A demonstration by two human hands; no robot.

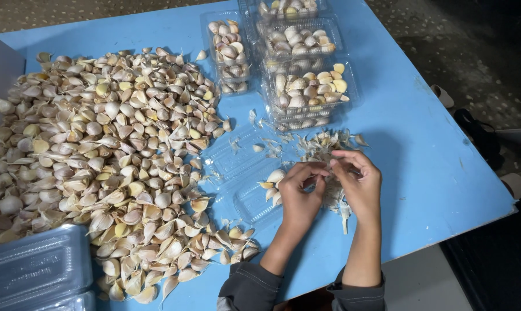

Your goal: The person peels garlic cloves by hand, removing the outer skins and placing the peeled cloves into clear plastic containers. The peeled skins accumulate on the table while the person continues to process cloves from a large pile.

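Observation:
A large heap of unpeeled garlic cloves (pixel 108 150) covers the left half of the blue table (pixel 433 167). My left hand (pixel 299 193) and my right hand (pixel 357 181) meet at the fingertips over a small pile of papery skins (pixel 324 147), pinching one garlic clove between them; the clove is mostly hidden by the fingers. An open clear plastic box (pixel 246 173) lies flat just left of my hands, with a few cloves (pixel 272 184) resting on it beside my left hand.
Several clear boxes filled with cloves (pixel 306 89) stand at the far side of the table, one more (pixel 229 49) to their left. Stacked empty clear boxes (pixel 36 268) sit at the near left corner. The table's right edge drops to a dark floor with sandals (pixel 474 129).

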